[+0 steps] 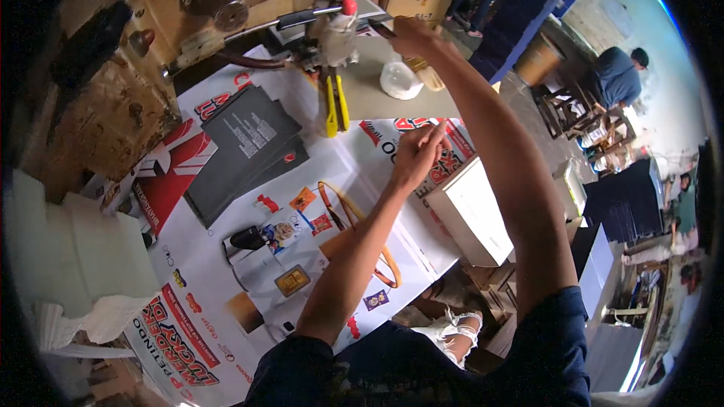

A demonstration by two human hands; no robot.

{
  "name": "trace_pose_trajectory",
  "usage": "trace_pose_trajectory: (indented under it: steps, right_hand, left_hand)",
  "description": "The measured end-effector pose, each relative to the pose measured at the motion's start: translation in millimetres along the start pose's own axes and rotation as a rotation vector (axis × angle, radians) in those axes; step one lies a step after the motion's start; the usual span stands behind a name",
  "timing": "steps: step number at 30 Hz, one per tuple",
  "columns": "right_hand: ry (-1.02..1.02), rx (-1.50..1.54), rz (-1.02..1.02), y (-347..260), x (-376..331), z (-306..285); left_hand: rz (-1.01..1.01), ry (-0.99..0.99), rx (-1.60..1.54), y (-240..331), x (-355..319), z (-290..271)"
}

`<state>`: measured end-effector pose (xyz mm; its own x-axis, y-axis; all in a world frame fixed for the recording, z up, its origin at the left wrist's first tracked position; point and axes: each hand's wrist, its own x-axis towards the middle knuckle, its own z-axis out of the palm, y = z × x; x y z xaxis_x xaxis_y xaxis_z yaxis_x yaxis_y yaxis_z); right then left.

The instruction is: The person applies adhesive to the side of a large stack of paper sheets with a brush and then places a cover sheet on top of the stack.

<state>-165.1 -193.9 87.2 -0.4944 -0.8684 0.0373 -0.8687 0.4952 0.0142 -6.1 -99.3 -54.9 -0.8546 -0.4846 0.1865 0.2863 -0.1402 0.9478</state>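
Reaching upward, the right hand (413, 34) closes its fingers around the dark lever handle (381, 29) of a bench-mounted press (332, 30), at the far edge of the bench (377, 94); the left hand (416, 152) hovers above the printed banner sheet (226, 271) covering the bench, fingers loosely curled with the forefinger extended, holding nothing; a stack of dark grey covers (245, 147) lies to the left of that hand; yellow-handled pliers (335, 105) hang below the press; a white round lid (400, 79) rests near the right hand; a white box (471, 211) stands at the bench's right edge.
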Motion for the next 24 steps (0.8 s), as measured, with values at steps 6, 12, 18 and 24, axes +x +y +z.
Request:
trace_pose_trajectory:
  steps: [6,12,18,24]
  right_hand:
    - [0.167,-0.064,-0.161,-71,-62,-7]
    - [0.239,0.354,-0.134,-168,-79,106]
    - [-0.036,0.574,-0.053,-192,-51,131]
    - [0.17,0.749,0.216,-184,-62,118]
  left_hand:
    - [0.326,0.147,0.286,-25,4,1]
    - [0.214,0.106,0.172,-10,-4,-2]
    - [0.416,0.207,0.326,-32,5,-15]
    - [0.262,0.036,0.246,-28,12,-19]
